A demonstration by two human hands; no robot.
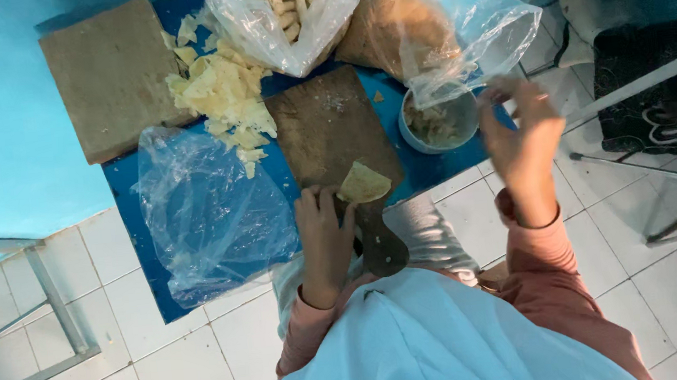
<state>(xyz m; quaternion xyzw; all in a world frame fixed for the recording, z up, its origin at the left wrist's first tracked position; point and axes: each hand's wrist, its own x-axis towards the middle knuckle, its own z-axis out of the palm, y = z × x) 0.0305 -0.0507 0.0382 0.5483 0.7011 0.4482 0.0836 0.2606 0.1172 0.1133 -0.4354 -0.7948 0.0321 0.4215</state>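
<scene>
My left hand [323, 232] rests on the near end of a dark wooden cutting board [323, 124], its fingers touching a thin yellow dough wrapper [364, 183] that lies on the board's edge. My right hand [518, 131] hovers in the air beside a small round bowl [438, 121] of brownish filling, fingers loosely curled with the tips together; I cannot tell if they pinch anything. A pile of pale yellow wrappers [221, 93] lies on the blue table [129, 205] beyond the board.
An empty clear plastic bag [207, 212] lies left of the board. A brown square block [113, 75] sits at the far left. Two clear bags stand at the back, one with pale sticks [286, 7], one with a brown mass [413, 23]. White tiled floor surrounds the table.
</scene>
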